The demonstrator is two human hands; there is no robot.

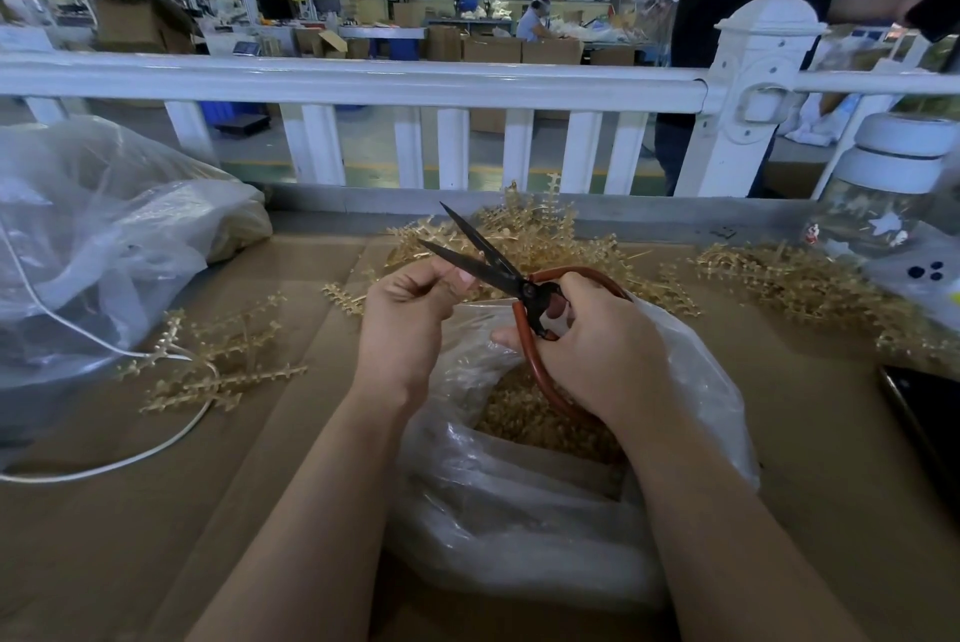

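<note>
Bare cardboard on the table (291,485) lies open along the near edge on either side of an open plastic bag (519,511). Above the bag, the right hand (597,345) grips scissors (493,267), their blades parted toward the far edge. A bulky clear sack (104,236) blocks the left edge, and a white cable (130,464) loops out past loose gold sprigs (218,371). Sprig heaps (535,230) line the far edge beneath a white railing (363,82). A bottle (883,194) crowds the far right corner, and a phone (930,423) lies at the right edge.
</note>
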